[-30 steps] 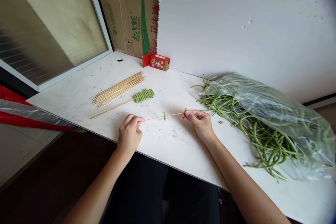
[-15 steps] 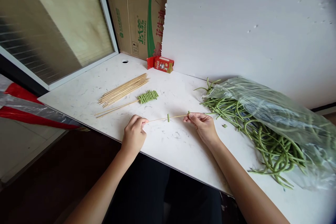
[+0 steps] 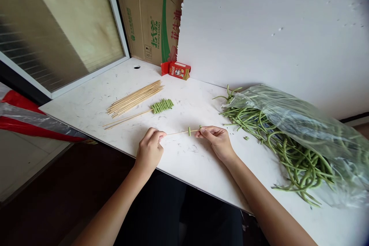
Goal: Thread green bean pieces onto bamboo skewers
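Note:
My left hand [image 3: 149, 147] is closed on one end of a thin wooden skewer [image 3: 176, 133]. A short piece of green bean [image 3: 189, 131] is threaded crosswise on that skewer, between my two hands. At the skewer's other end, my right hand [image 3: 215, 141] pinches another green bean piece [image 3: 200, 127], its fingertips hiding most of it. Behind my hands lies a skewer packed with green bean pieces [image 3: 162, 106], with another bare skewer alongside its stick. A bundle of wooden skewers [image 3: 135, 98] rests just beyond that.
Long green beans [image 3: 302, 161] spill from a clear plastic bag [image 3: 311, 127] on the right of the white table [image 3: 184, 173]. A small bean scrap [image 3: 246, 138] lies near them. A red box [image 3: 180, 70] and a cardboard carton [image 3: 150, 23] stand at the back.
My right hand has moved left, bringing its bean piece closer to the threaded one. The gap between my hands is smaller. My left hand has shifted slightly right, still on the skewer.

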Demonstrator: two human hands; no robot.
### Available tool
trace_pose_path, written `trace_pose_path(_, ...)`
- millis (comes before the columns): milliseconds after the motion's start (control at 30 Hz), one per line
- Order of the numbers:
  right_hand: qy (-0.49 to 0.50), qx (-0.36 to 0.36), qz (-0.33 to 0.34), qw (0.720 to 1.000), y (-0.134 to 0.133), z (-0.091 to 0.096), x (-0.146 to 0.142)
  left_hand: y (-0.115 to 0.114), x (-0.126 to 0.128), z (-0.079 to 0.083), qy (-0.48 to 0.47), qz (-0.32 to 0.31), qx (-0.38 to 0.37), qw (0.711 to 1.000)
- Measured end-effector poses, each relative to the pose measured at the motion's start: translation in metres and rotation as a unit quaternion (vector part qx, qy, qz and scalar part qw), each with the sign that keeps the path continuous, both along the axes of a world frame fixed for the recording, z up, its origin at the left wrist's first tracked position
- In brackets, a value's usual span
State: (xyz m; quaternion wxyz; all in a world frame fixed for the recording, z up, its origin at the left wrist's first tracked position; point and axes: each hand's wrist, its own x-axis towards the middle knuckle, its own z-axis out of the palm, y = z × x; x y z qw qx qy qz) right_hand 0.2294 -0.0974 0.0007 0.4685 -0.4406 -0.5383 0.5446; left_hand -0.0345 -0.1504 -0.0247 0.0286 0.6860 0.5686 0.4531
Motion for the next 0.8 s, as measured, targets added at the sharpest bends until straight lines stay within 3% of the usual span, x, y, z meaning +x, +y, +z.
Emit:
trace_pose_path(467, 0.06, -0.035, -0.045, 0.997, -0.001, -0.003, -0.001, -0.003, 0.006, 0.002, 0.01, -0.01, 0.005, 1.0)
trace_pose_path(800, 0.049, -0.032, -0.027, 0.998, -0.005, 0.004, -0.008, -0.007, 0.014, 0.002, -0.003, -0.033, 0.007, 0.999)
